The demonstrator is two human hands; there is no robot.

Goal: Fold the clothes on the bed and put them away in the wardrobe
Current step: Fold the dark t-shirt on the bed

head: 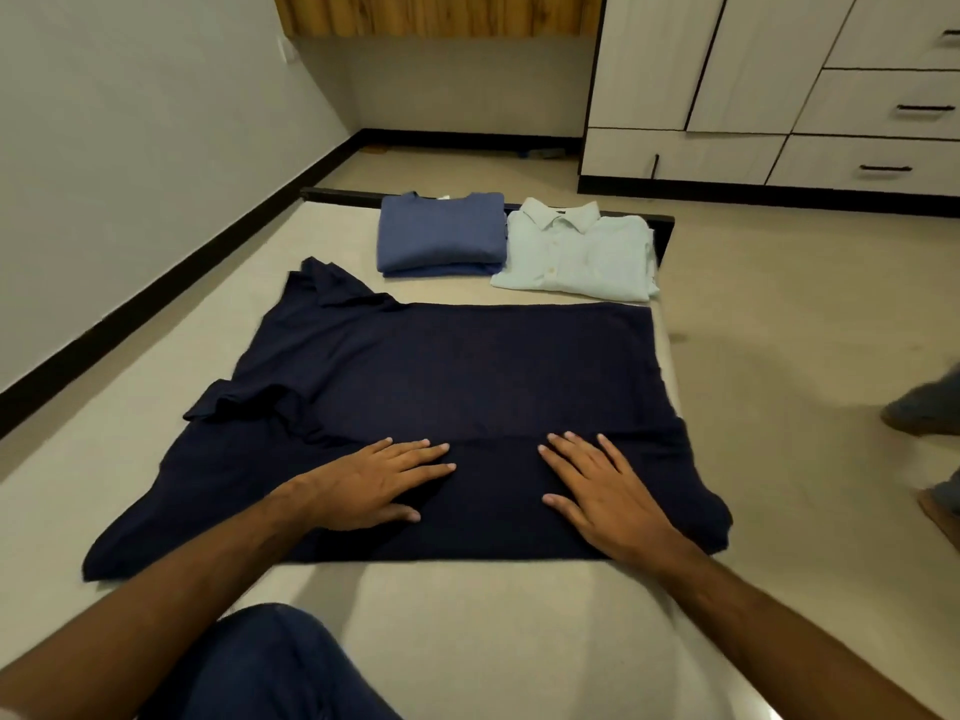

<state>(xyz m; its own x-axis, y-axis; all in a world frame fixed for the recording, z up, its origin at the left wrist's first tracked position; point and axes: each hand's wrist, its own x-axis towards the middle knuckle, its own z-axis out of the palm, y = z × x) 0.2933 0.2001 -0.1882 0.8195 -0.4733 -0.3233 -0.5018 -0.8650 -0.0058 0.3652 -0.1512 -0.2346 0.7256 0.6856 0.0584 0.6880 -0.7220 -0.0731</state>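
On the bed (467,615) lies the navy shirt (467,366), one side folded over. We press it with our left hand (374,480) and right hand (608,485), both flat and holding nothing. We should smooth outward before the next fold.

Feet (930,407) blurred (right edge cuts them).

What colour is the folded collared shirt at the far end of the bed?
Pale mint-white shirt, clearest in the head view.

Matt navy knit shirt (467,387) on a smooth cream bed (467,615); wood-grain cabinet (431,13) above.
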